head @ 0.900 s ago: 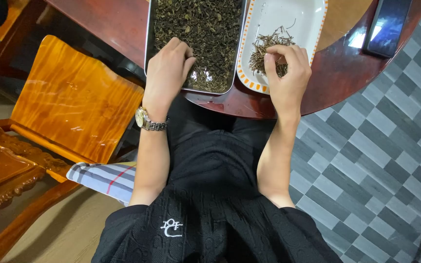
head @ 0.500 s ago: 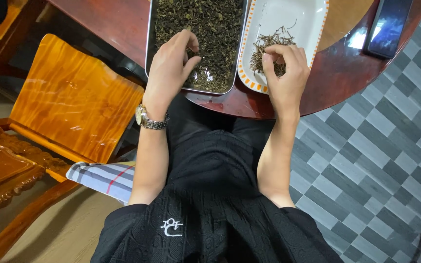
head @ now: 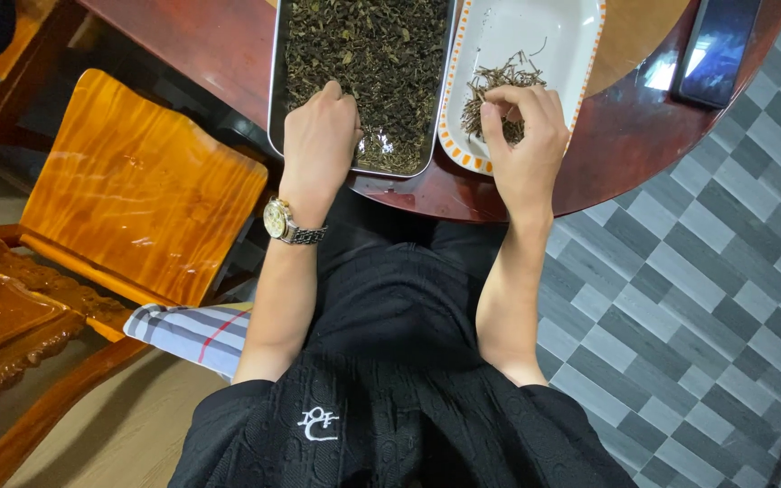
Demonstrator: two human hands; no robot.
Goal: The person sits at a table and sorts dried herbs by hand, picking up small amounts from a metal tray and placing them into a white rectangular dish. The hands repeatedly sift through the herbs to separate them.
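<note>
Dried dark tea leaves (head: 363,63) filled the rectangular metal tray (head: 275,99); thin brown stems (head: 490,86) lay in the white orange-rimmed dish (head: 535,36).
Left hand (head: 320,140) curled, pinching among leaves; right hand (head: 524,136) pinched stems over the dish. Small, light pinches seemed best.

Round red-brown wooden table (head: 625,145) bearing a metal tray (head: 272,81), a white dish (head: 549,27) and a phone (head: 719,50).
</note>
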